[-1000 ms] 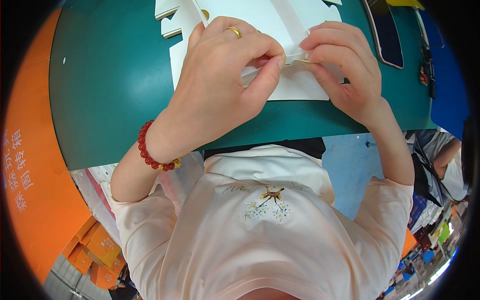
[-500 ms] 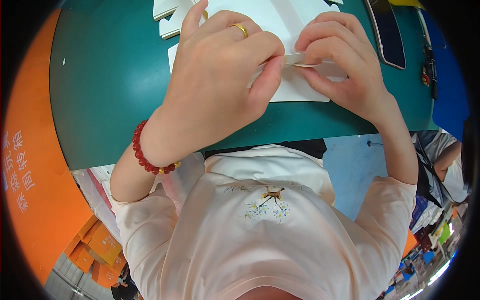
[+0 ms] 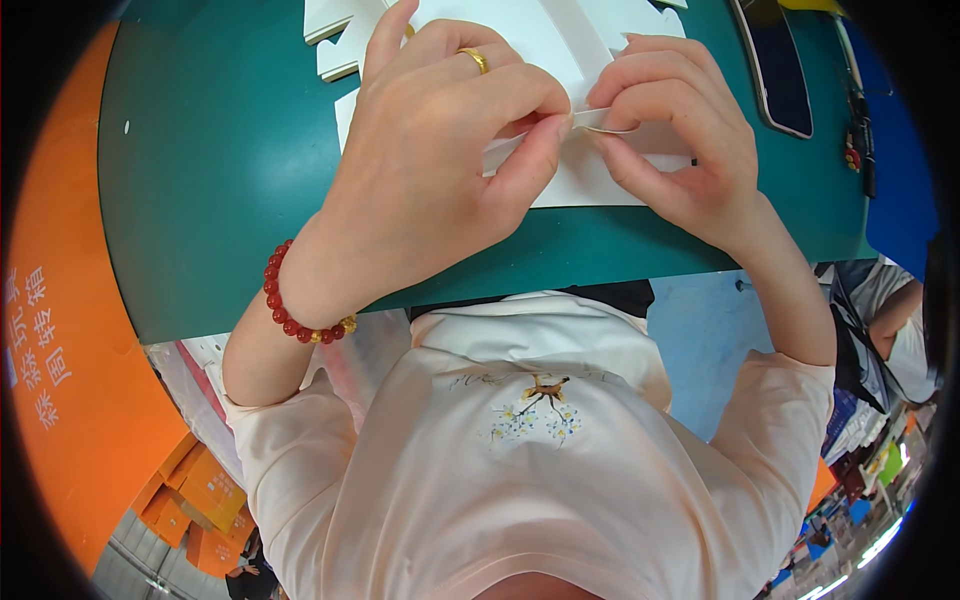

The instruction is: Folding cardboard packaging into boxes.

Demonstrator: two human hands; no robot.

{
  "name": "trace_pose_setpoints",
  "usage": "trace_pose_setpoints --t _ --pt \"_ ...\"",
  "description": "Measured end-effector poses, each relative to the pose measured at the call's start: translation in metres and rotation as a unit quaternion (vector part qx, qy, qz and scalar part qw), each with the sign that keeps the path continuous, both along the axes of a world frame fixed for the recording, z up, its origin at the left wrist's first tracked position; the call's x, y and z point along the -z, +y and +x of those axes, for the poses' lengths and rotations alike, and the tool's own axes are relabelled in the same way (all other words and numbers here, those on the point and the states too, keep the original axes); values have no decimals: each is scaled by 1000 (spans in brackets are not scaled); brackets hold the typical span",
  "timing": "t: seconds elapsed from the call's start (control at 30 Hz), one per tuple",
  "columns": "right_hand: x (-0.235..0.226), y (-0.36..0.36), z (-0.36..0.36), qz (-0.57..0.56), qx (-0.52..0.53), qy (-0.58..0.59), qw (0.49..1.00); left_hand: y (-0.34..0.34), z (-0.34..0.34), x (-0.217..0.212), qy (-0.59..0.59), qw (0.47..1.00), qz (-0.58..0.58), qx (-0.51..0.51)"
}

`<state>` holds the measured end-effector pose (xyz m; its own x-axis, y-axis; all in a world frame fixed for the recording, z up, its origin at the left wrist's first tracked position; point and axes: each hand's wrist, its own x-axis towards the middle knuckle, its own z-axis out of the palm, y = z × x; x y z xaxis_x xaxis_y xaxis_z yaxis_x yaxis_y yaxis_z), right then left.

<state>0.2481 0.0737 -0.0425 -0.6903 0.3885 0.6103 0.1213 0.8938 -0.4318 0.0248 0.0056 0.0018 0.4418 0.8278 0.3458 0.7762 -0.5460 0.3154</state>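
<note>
Over the teal round worktop (image 3: 220, 180), a flat white card sheet (image 3: 585, 185) is pinched at a half-formed fold by both closed hands, left (image 3: 430, 150) and right (image 3: 680, 140), with creasing seemingly unfinished.

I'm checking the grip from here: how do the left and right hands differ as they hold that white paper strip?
The left hand wears a gold ring and a red bead bracelet at the wrist; the right hand shows neither. The left hand's back hides much of the white cardboard sheet, while the right hand sits at the sheet's right edge. Both pinch the white paper strip between thumb and fingers above the green table.
</note>
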Motion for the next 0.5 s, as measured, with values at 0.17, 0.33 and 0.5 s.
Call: trace_pose_setpoints --t 0.17,0.33,0.5 --pt "10 4 6 -92 -30 22 995 1 2 -10 -38 996 -81 -10" --pt "6 4 6 -41 -18 4 999 2 4 -16 -75 983 -165 -20" --pt "-3 11 7 -6 -37 -49 998 2 4 -15 -79 985 -155 -17"
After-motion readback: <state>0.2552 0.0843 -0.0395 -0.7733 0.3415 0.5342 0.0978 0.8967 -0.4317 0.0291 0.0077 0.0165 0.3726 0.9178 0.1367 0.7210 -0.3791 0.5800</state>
